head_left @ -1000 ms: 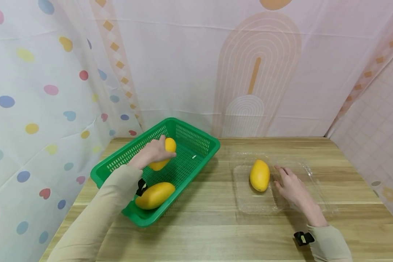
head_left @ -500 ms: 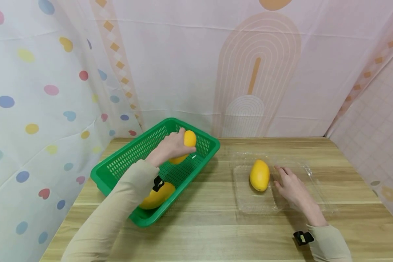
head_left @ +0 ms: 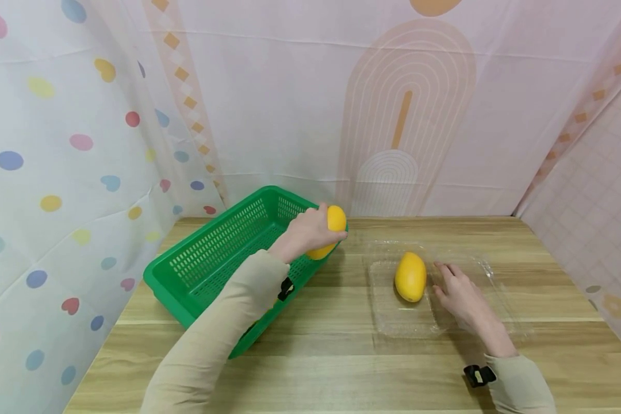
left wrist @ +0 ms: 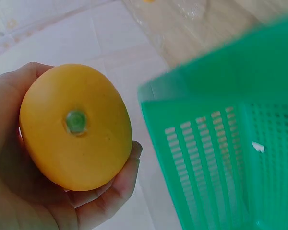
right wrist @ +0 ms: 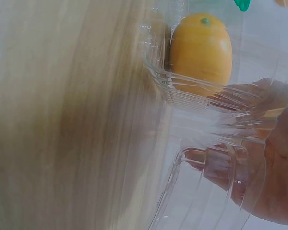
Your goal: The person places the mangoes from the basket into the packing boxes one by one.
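Note:
My left hand (head_left: 306, 231) grips a yellow mango (head_left: 336, 219) over the right-hand rim of the green plastic basket (head_left: 155, 276). In the left wrist view, fingers and thumb curve around the fruit and its green stem end faces the camera. Another mango (head_left: 410, 277) lies in one half of a clear plastic clamshell box (head_left: 393, 323) on the table. On the other half rests my right hand (head_left: 466, 299), its fingers loosely bent and touching the plastic near the middle fold. The right wrist view shows these fingers through the clear plastic, beside the mango.
A further mango in the basket is almost wholly hidden by my left sleeve (head_left: 238, 310). A small white scrap (left wrist: 258, 147) lies in the basket. The wooden table (head_left: 336, 368) meets patterned curtains (head_left: 290, 115) at the back and sides.
My left hand has carried its mango from inside the basket rightward to the basket's right rim. The left sleeve now covers the mango left in the basket. My right hand has stayed put.

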`<state>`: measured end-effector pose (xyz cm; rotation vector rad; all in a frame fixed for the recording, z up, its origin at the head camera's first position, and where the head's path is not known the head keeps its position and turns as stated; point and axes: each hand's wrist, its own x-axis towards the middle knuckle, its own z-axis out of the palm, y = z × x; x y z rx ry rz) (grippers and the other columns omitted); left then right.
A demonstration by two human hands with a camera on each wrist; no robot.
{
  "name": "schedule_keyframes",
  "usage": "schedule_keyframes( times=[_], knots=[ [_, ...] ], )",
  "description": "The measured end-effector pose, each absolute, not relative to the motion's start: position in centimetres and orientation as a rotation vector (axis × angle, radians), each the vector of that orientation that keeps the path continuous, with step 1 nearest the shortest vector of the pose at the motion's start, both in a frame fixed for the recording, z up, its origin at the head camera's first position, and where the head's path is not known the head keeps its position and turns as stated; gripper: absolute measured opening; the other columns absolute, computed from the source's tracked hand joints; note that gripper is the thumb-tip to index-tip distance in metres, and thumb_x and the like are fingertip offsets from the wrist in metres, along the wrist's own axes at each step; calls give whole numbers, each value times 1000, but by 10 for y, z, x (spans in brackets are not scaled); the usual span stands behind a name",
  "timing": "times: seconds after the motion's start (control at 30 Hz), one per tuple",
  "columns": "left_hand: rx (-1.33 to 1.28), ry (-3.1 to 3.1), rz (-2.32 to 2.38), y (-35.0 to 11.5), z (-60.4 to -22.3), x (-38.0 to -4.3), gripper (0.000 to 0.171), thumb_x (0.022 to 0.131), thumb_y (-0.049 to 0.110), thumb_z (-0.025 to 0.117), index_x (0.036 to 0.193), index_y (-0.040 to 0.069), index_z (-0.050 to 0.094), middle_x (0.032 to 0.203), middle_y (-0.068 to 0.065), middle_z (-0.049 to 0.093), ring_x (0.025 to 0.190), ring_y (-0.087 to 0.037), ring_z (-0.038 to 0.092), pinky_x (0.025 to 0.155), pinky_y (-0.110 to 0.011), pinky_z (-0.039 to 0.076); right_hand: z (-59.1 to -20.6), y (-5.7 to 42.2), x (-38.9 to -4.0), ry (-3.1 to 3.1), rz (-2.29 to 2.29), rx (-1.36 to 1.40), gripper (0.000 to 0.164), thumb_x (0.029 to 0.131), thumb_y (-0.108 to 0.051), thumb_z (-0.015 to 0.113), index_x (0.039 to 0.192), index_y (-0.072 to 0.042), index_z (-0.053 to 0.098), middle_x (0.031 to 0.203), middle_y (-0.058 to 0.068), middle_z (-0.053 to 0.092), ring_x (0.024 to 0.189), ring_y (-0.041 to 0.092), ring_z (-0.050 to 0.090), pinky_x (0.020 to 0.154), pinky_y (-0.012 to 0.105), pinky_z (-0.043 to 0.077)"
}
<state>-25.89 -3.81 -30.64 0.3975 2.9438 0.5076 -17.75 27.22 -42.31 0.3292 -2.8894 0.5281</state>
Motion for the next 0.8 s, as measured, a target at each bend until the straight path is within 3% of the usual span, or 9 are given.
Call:
schedule_keyframes(
  times=[0.17, 0.63, 0.73, 0.8],
  knots=[
    [430, 2943, 537, -18, -310, -257, 67, 86, 48, 58, 132, 4, 38, 89, -11, 62, 68, -22, 61, 53, -28, 46, -423, 272, -177, -2900, 537, 323, 53, 86, -6, 60, 134, 9, 43, 126, 33, 50, 95, 47, 61, 78, 57, 51],
    [399, 2882, 540, 33, -341, -253, 86, 86, 54, 58, 147, 3, 25, 93, -10, 62, 67, -18, 57, 53, -25, 45, -422, 271, -177, -2905, 536, 317, 53, 86, -6, 60, 134, 9, 42, 126, 34, 49, 91, 45, 61, 75, 55, 52],
    [385, 2890, 505, 43, -349, -251, 86, 86, 56, 56, 148, 4, 25, 99, -11, 64, 72, -19, 60, 55, -26, 47, -423, 271, -177, -2911, 533, 313, 53, 86, -6, 60, 135, 9, 42, 127, 34, 49, 93, 45, 61, 76, 55, 51],
    [381, 2911, 471, 50, -354, -249, 87, 86, 59, 55, 147, 5, 27, 109, -12, 64, 85, -21, 62, 64, -28, 50, -423, 271, -177, -2912, 536, 312, 54, 86, -6, 60, 135, 9, 42, 127, 34, 48, 95, 47, 60, 77, 56, 51]
  ],
)
